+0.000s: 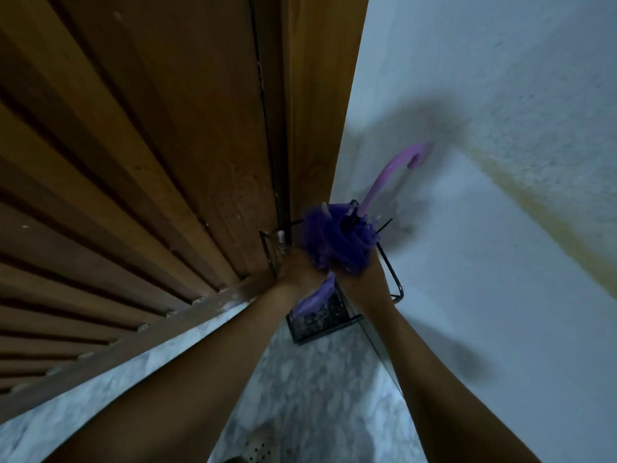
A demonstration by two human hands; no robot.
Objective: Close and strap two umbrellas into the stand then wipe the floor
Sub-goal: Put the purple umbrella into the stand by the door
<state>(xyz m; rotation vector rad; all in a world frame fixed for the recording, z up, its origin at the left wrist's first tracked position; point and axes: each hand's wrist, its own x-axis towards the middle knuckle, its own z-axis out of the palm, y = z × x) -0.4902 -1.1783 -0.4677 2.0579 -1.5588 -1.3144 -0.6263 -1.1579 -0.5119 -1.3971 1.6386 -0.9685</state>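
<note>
Over the wire stand (390, 279), both hands grip a folded purple umbrella (337, 238)

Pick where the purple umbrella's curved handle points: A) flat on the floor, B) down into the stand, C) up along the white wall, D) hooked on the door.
C: the handle rises from the bunched canopy against the wall, while the tip end sits down in the stand.
</note>
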